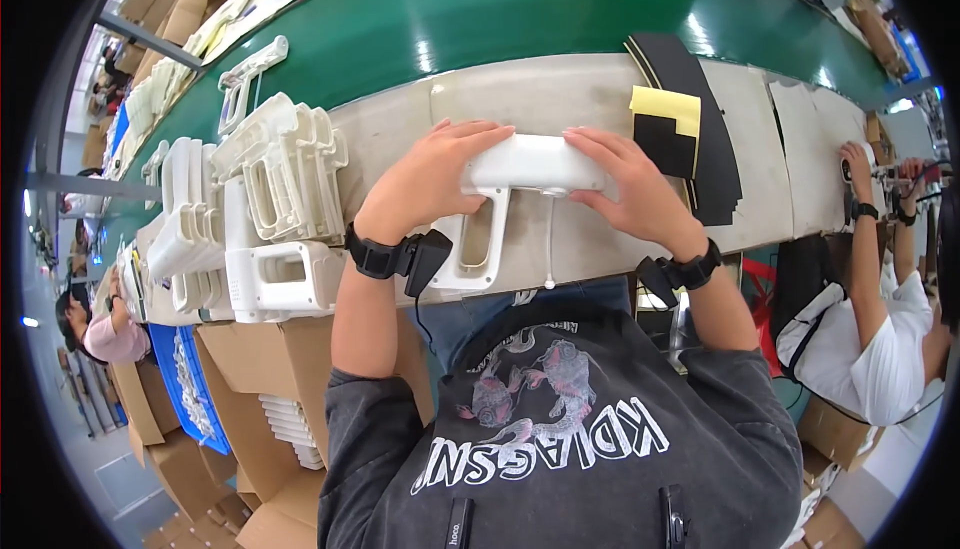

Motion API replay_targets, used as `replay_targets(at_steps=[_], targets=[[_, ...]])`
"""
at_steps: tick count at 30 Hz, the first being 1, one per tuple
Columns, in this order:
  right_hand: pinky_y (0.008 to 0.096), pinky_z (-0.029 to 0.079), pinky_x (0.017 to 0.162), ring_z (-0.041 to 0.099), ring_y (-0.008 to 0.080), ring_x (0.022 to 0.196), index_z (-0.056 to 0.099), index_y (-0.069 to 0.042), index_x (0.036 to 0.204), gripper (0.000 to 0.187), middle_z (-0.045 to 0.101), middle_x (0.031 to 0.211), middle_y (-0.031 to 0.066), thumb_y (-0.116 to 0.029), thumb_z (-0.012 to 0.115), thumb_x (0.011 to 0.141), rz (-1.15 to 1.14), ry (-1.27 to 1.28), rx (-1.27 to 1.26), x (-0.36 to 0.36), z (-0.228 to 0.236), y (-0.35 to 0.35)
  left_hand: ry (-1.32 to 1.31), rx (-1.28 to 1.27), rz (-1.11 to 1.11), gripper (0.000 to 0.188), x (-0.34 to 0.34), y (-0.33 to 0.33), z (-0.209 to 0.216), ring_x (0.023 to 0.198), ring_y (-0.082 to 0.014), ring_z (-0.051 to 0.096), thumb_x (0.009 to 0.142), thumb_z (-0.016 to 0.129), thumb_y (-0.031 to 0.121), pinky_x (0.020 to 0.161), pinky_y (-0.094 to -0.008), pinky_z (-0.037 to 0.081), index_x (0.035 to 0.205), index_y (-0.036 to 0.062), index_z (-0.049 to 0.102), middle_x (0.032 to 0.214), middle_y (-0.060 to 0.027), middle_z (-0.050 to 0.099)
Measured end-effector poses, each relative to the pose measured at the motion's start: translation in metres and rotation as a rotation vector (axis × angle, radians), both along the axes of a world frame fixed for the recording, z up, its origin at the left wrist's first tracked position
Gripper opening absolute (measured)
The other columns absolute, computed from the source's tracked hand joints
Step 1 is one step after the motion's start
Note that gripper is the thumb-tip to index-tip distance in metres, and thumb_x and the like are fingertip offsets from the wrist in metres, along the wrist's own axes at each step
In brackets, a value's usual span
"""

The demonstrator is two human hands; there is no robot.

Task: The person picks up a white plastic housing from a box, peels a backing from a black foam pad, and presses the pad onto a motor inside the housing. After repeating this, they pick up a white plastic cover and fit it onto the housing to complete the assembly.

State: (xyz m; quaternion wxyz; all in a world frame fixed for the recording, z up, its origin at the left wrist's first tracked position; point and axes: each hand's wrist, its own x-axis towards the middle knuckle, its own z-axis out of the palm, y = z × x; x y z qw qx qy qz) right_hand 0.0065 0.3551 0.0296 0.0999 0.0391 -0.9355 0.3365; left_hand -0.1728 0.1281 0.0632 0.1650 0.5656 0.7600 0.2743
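Observation:
A white plastic gun-shaped housing with a looped handle is in front of me on the worktable. My left hand is closed around its left end, thumb below and fingers over the top. At the other end my right hand grips it the same way, fingers on top and thumb beneath. A thin white stem with a small round tip extends from the housing's underside toward me. The handle loop lies just left of the stem, pointing at my body.
Stacked white housing shells stand at my left. Black foam sheets with a yellow piece lie to the right. Beyond runs a green conveyor belt. Cardboard boxes and a blue crate sit lower left. A co-worker works at right.

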Motion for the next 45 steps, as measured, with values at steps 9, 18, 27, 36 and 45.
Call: replay_targets(at_steps=[9, 18, 27, 36, 45], targets=[[0.0406, 0.043, 0.104, 0.056, 0.0317, 0.121, 0.051, -0.009, 0.140, 0.071, 0.059, 0.135, 0.0109, -0.012, 0.081, 0.075, -0.112, 0.052, -0.143, 0.002, -0.027, 0.000, -0.040, -0.058, -0.021, 0.078, -0.006, 0.006, -0.011, 0.127, -0.0344, 0.050, 0.065, 0.075, 0.001, 0.113, -0.0423, 0.036, 0.140, 0.0111, 0.054, 0.136, -0.0146, 0.057], [0.0403, 0.043, 0.103, 0.057, 0.0305, 0.118, 0.056, -0.009, 0.136, 0.070, 0.062, 0.132, 0.0098, -0.008, 0.082, 0.071, -0.072, 0.008, -0.137, -0.002, -0.013, 0.008, 0.030, -0.119, 0.005, 0.080, -0.001, 0.008, -0.007, 0.126, -0.0340, 0.051, 0.067, 0.078, 0.003, 0.113, -0.0430, 0.036, 0.142, 0.0120, 0.052, 0.137, -0.0130, 0.057], [0.0399, 0.043, 0.105, 0.056, 0.0307, 0.119, 0.056, -0.009, 0.136, 0.069, 0.061, 0.134, 0.0096, -0.006, 0.081, 0.071, -0.030, -0.024, -0.171, -0.006, -0.011, 0.013, -0.083, -0.180, 0.057, 0.077, 0.001, 0.009, -0.011, 0.131, -0.0300, 0.049, 0.070, 0.076, 0.003, 0.116, -0.0508, 0.031, 0.142, 0.0141, 0.052, 0.140, -0.0093, 0.055], [0.0408, 0.042, 0.108, 0.053, 0.0317, 0.128, 0.054, -0.009, 0.139, 0.071, 0.058, 0.137, 0.0118, -0.005, 0.079, 0.073, -0.006, -0.033, -0.154, -0.007, -0.026, 0.016, -0.038, -0.122, 0.058, 0.075, 0.004, 0.006, -0.015, 0.129, -0.0308, 0.051, 0.069, 0.077, 0.003, 0.112, -0.0441, 0.036, 0.140, 0.0092, 0.052, 0.138, -0.0120, 0.056], [0.0414, 0.043, 0.106, 0.054, 0.0317, 0.125, 0.056, -0.010, 0.137, 0.068, 0.060, 0.136, 0.0110, -0.004, 0.079, 0.073, 0.017, -0.034, -0.133, -0.015, -0.007, 0.018, -0.065, -0.121, 0.099, 0.076, 0.008, 0.001, -0.004, 0.125, -0.0317, 0.053, 0.069, 0.077, 0.004, 0.109, -0.0414, 0.040, 0.140, 0.0079, 0.051, 0.138, -0.0122, 0.056]])
